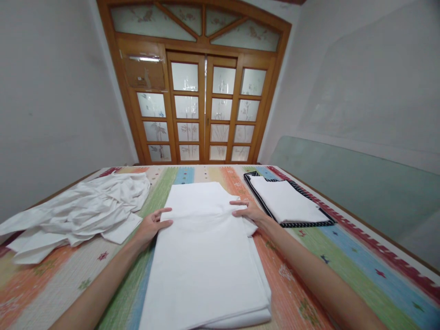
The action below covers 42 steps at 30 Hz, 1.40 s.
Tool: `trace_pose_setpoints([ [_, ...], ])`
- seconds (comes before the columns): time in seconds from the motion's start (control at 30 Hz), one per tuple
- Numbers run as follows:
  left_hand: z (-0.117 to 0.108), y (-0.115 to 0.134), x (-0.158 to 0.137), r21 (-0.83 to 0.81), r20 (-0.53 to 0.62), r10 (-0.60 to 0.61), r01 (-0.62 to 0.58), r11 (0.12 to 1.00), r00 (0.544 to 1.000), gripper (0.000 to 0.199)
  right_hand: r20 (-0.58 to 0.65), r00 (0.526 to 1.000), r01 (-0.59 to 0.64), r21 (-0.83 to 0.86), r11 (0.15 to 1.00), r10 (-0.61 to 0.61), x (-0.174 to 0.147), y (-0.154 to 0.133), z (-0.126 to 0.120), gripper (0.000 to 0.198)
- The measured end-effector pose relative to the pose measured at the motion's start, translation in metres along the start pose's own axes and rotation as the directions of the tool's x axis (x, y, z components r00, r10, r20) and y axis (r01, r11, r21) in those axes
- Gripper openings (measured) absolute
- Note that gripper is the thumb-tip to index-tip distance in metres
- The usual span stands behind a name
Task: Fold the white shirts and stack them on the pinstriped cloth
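A partly folded white garment (pixel 206 256) lies lengthwise in front of me, its layers showing at the right and near edges. My left hand (pixel 151 227) grips its left edge, thumb and fingers at the cloth's border. On the opposite edge, my right hand (pixel 250 211) pinches the fabric at about the same height. A short, sleeve-like flap of cloth sticks out just below the right hand. Whether the garment is a shirt or something else cannot be told. The fingertips partly hide behind the cloth.
A crumpled heap of white cloth (pixel 92 206) spreads over the left side. At the right lies a neatly folded white item on black patterned fabric (pixel 330 223). A striped, multicoloured cloth (pixel 295 275) covers the table. Wooden glazed doors (pixel 202 105) stand beyond; walls flank both sides.
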<state>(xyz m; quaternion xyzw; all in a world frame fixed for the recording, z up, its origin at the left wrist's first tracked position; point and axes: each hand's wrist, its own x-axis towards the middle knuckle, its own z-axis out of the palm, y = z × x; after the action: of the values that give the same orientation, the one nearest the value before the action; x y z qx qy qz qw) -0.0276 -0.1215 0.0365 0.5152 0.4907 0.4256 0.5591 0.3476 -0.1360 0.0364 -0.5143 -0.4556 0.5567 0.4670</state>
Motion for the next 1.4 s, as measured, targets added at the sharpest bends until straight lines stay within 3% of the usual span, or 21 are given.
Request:
trace_pose_setpoints([
  [0.13, -0.002, 0.017, -0.008, -0.055, -0.038, 0.038, -0.04, 0.998, 0.999, 0.074, 0.02, 1.0, -0.009, 0.096, 0.995, 0.007, -0.014, -0.014, 0.005, 0.064],
  [0.27, -0.007, 0.032, -0.016, 0.074, -0.053, 0.117, -0.113, 0.991, 0.992, 0.067, -0.032, 0.994, 0.104, -0.099, 0.99, -0.108, -0.022, -0.028, 0.004, 0.057],
  [0.4, -0.011, 0.042, -0.02, 0.225, -0.068, 0.228, -0.208, 0.952, 0.971, 0.065, -0.065, 0.971, 0.199, -0.31, 0.93, -0.229, -0.026, -0.036, 0.001, 0.045],
  [0.6, -0.019, 0.048, -0.024, 0.448, 0.007, 0.368, -0.332, 0.83, 0.93, 0.056, -0.045, 0.933, 0.291, -0.488, 0.823, -0.357, -0.036, -0.045, -0.001, 0.037],
  [0.73, -0.024, 0.049, -0.032, 0.565, 0.099, 0.39, -0.374, 0.735, 0.915, 0.048, 0.016, 0.905, 0.363, -0.549, 0.753, -0.424, -0.045, -0.053, -0.001, 0.029],
  [0.87, -0.021, 0.054, -0.043, 0.662, 0.107, 0.436, -0.391, 0.639, 0.893, 0.04, 0.046, 0.869, 0.419, -0.596, 0.685, -0.492, -0.051, -0.053, -0.003, 0.027],
  [1.07, -0.016, 0.066, -0.057, 0.715, 0.131, 0.493, -0.427, 0.554, 0.86, 0.04, 0.052, 0.786, 0.447, -0.737, 0.508, -0.616, -0.061, -0.055, -0.005, 0.027],
  [1.23, -0.017, 0.068, -0.064, 0.717, 0.212, 0.478, -0.468, 0.516, 0.852, 0.037, 0.062, 0.766, 0.461, -0.747, 0.479, -0.64, -0.066, -0.058, -0.009, 0.022],
  [1.33, -0.014, 0.068, -0.067, 0.722, 0.242, 0.505, -0.502, 0.477, 0.829, 0.028, 0.081, 0.766, 0.466, -0.754, 0.463, -0.638, -0.065, -0.056, -0.012, 0.017],
  [1.4, -0.012, 0.067, -0.068, 0.729, 0.247, 0.536, -0.519, 0.446, 0.807, 0.026, 0.084, 0.737, 0.48, -0.763, 0.433, -0.67, -0.064, -0.053, -0.013, 0.016],
])
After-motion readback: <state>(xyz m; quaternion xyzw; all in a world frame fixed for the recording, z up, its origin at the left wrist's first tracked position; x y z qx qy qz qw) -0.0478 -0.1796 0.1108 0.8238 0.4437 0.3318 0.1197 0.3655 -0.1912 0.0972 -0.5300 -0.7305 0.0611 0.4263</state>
